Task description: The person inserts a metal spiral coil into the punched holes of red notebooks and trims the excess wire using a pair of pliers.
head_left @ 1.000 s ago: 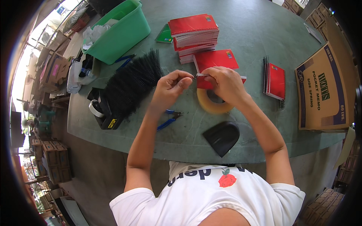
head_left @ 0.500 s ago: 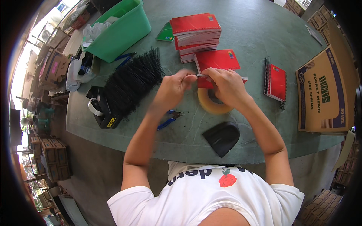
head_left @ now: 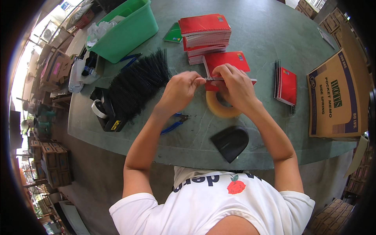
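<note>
My right hand (head_left: 237, 87) is closed on a small red memo notebook (head_left: 212, 86), holding it in front of another red notebook (head_left: 229, 59). The fingers of my left hand (head_left: 181, 91) pinch together at the left end of the held notebook's upper edge. A thin, dark, coil-like line runs along that edge; what the left fingertips grip is too small to make out. Behind stands a stack of red notebooks (head_left: 205, 26) with pale page edges. A roll of yellowish tape (head_left: 219, 109) lies under my right hand, partly hidden by it.
Black spiral coils (head_left: 137, 86) are heaped on the left, beside a black tape dispenser (head_left: 107, 113). Blue-handled pliers (head_left: 174, 126) and a black rounded piece (head_left: 230, 143) lie nearer. Spiral-bound red notebooks (head_left: 287, 85) and a carton (head_left: 333, 96) stand right; a green bin (head_left: 125, 33) sits far left.
My left hand, blurred and slightly apart from the notebook before, now has its fingertips at the notebook's left end. The right hand's fingers have shifted slightly along its edge.
</note>
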{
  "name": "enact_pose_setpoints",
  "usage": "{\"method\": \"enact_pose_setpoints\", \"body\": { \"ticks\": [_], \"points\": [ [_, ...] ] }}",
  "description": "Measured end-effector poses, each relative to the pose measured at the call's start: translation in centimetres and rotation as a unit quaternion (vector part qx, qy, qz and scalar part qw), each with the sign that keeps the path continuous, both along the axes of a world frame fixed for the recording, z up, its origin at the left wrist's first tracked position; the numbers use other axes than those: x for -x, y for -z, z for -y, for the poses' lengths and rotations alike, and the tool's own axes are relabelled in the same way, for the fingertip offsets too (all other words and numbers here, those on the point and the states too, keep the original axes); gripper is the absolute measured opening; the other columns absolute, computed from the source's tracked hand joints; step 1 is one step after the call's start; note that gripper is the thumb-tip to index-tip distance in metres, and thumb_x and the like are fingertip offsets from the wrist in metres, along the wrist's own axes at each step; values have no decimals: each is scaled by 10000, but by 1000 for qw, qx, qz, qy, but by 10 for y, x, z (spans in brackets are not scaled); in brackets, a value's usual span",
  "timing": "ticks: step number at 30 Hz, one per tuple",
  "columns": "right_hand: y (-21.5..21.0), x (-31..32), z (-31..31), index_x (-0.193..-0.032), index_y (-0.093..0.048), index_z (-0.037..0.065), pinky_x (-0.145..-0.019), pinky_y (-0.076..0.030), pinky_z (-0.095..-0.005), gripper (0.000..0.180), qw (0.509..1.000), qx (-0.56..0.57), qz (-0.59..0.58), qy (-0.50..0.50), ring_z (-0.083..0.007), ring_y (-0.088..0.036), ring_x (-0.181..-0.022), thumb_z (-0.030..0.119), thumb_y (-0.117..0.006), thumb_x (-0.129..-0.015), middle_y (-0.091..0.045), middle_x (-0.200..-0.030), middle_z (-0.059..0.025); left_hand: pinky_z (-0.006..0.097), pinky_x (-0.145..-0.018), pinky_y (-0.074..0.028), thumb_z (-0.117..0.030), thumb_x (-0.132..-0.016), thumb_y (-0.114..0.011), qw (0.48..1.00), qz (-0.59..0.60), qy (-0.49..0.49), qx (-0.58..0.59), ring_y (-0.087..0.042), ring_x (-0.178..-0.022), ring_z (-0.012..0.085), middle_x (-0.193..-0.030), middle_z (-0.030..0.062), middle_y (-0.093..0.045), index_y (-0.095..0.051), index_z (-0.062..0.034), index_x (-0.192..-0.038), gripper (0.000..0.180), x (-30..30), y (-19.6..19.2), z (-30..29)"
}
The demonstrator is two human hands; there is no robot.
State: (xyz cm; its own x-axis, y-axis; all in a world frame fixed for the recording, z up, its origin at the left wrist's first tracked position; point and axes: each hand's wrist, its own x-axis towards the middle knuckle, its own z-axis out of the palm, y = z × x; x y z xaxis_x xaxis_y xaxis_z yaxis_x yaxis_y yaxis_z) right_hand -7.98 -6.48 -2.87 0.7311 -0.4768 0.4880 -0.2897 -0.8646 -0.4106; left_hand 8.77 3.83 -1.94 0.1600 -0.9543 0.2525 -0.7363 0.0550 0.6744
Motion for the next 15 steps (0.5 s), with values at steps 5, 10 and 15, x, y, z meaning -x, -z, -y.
{"method": "enact_pose_setpoints", "body": {
  "ticks": [5, 10, 15],
  "points": [
    [3, 2, 0, -915, -641, 135, -697, -416, -354, 149, 999, 38, -6, 8, -205, -616, -796, 262, -607, -846, -666, -832, -8, 374, -634, -463, -166, -805, -676, 967, 165, -5, 195, -569, -699, 286, -742, 106, -579, -600, -52, -832, 140, 35, 9, -11],
    [2, 0, 0, -964, -657, 149, -721, -418, -351, 178, 1000, -5, -29, 9, -216, -613, -772, 272, -628, -839, -664, -839, -20, 401, -666, -498, -260, -799, -686, 983, 137, 103, -69, -590, -822, 305, -877, 135, -587, -558, -75, -1006, 305, 105, 62, -54],
    [-2, 2, -1, -976, -616, 131, -718, -414, -362, 200, 1000, -21, -20, 13, -214, -615, -804, 259, -643, -825, -655, -836, -12, 415, -740, -505, -264, -806, -680, 984, 21, 141, -106, -585, -925, 343, -996, 171, -558, -486, -76, -1186, 466, 118, 82, -57]
  ]
}}
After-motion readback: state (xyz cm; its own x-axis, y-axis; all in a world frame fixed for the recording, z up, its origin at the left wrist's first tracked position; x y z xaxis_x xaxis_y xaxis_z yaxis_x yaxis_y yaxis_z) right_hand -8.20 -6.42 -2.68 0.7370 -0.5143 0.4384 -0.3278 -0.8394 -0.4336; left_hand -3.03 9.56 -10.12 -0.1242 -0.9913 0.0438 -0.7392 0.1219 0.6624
